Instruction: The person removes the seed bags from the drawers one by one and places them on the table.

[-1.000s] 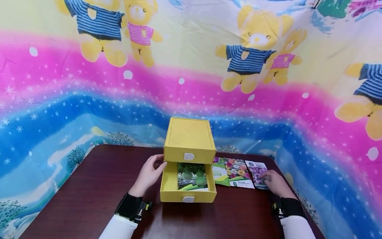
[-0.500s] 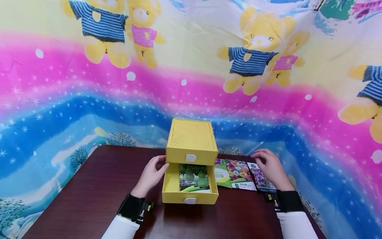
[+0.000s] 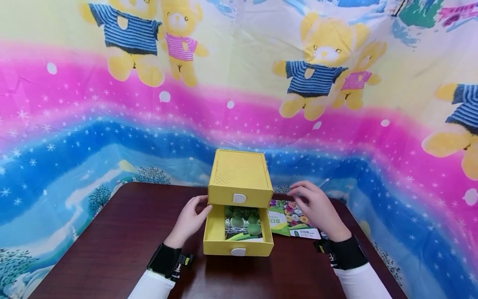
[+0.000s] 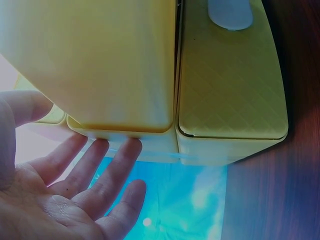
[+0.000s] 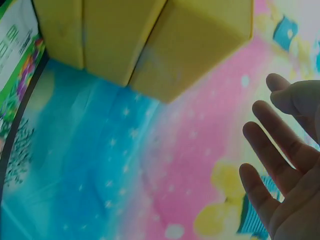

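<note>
A yellow two-drawer box (image 3: 240,170) stands at the back middle of the table. Its lower drawer (image 3: 238,248) is pulled out, and a seed packet with green round fruit (image 3: 244,224) lies inside. My left hand (image 3: 188,222) rests at the box's left side; in the left wrist view its fingertips (image 4: 132,145) touch the yellow wall, fingers lightly bent. My right hand (image 3: 317,207) hovers with spread fingers over the packets right of the box, holding nothing. Beneath it lie a green-white packet (image 3: 278,220) and a rose-printed packet (image 3: 296,212); the purple-flower packet is mostly hidden.
The upper drawer (image 3: 224,194) is closed, with a white handle (image 3: 239,198). A dark red-brown table (image 3: 149,220) carries everything. Behind it hangs a cloth (image 3: 231,124) printed with bears and snowflakes.
My right hand has risen off the purple-flower packet and moved left toward the box, fingers spreading. The left hand stays by the box, and the lower drawer remains pulled out.
</note>
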### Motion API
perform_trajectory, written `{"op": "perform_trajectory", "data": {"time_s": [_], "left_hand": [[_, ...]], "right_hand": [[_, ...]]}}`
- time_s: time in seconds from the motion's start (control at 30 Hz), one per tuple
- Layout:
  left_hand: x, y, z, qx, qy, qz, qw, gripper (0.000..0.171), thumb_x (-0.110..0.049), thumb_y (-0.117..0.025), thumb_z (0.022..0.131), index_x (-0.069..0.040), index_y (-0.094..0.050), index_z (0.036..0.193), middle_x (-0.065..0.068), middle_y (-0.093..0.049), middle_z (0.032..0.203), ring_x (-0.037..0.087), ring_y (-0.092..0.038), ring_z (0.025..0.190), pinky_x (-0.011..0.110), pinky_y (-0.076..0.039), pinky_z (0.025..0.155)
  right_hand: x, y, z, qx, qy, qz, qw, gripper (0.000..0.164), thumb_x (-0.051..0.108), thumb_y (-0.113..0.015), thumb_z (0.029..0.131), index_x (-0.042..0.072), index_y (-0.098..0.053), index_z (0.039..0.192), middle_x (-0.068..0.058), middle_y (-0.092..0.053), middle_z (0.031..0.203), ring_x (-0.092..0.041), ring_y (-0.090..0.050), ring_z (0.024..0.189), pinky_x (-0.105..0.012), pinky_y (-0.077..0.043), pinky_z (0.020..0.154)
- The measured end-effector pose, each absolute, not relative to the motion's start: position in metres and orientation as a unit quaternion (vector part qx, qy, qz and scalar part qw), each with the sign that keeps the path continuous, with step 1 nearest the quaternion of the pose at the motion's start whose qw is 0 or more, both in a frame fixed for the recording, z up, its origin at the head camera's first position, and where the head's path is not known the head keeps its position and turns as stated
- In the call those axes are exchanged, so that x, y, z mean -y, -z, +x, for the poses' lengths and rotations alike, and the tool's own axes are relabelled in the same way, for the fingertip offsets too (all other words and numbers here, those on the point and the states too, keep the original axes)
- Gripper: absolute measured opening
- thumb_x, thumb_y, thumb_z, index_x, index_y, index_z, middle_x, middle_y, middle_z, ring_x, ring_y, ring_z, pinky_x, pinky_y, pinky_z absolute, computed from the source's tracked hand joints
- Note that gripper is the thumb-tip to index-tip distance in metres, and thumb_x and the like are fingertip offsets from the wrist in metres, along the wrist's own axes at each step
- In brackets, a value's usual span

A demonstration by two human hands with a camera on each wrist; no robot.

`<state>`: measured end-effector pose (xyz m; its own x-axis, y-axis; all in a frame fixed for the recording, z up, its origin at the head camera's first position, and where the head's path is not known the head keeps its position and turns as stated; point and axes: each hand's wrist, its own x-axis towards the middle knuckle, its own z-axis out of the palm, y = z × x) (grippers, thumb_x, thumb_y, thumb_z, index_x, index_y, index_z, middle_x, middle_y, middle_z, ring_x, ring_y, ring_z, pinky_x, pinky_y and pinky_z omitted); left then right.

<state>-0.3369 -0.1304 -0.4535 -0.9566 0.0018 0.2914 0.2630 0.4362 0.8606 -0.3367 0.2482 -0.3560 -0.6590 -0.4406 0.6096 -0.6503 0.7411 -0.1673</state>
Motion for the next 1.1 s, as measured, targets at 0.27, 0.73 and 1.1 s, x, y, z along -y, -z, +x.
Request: {"op": "perform_trajectory", "data": {"time_s": [0.27,0.73,1.1], "left_hand": [[0.129,0.453,-0.337,0.839,0.523,-0.083,0.126,0.042,-0.023,-0.065,0.102,-0.005,-0.059,0.139,0.013,-0.061,0.13,0.028,-0.063,0.112,0.044,-0.054,0.093],[0.128,0.452,-0.335,0.841,0.52,-0.079,0.128,0.041,-0.022,-0.064,0.102,-0.005,-0.058,0.139,0.015,-0.06,0.131,0.03,-0.062,0.114,0.046,-0.053,0.095],[0.128,0.453,-0.335,0.843,0.517,-0.076,0.129,0.041,-0.022,-0.064,0.102,-0.005,-0.058,0.139,0.016,-0.06,0.13,0.029,-0.063,0.111,0.045,-0.054,0.093]], "right_hand": [[-0.217,0.361,-0.332,0.859,-0.154,0.405,0.272,0.019,0.007,-0.081,0.087,0.017,-0.075,0.103,0.002,-0.067,0.114,-0.018,-0.063,0.11,-0.043,-0.056,0.092],[-0.176,0.384,-0.33,0.844,-0.093,0.498,0.177,0.024,0.017,-0.085,0.084,0.02,-0.074,0.106,0.006,-0.068,0.107,-0.011,-0.065,0.1,-0.03,-0.056,0.087],[-0.166,0.39,-0.333,0.871,-0.061,0.486,0.031,0.02,0.028,-0.08,0.09,0.018,-0.077,0.106,0.002,-0.07,0.106,-0.012,-0.068,0.094,-0.023,-0.056,0.082]]}}
